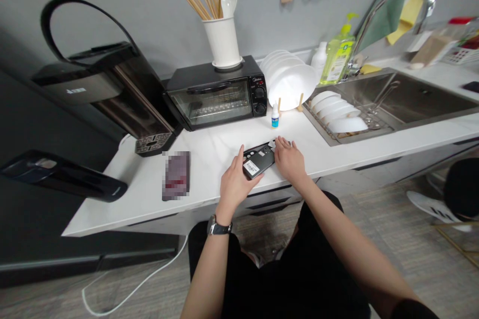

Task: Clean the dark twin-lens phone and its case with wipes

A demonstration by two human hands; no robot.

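A dark smartphone (262, 159) with a white barcode label on its back lies at the counter's front edge, camera side up. Around its left end is my left hand (236, 181), thumb along the near edge and forefinger on the far side. My right hand (290, 159) rests at the phone's right end, its fingers pressed together. By those fingertips shows a small white piece (272, 144), perhaps paper or cloth. A thin black case or tray (251, 150) lies just behind the phone, partly hidden. Farther back stands a small white spray bottle (275, 118) with a blue label.
A toaster oven (217, 99) bearing a utensil holder (222, 42) stands behind. Left are a water dispenser (108, 84), a blurred-out flat object (176, 175) and a dark device (63, 176) jutting in. Right are racked plates (288, 79) and a sink (415, 104) with bowls.
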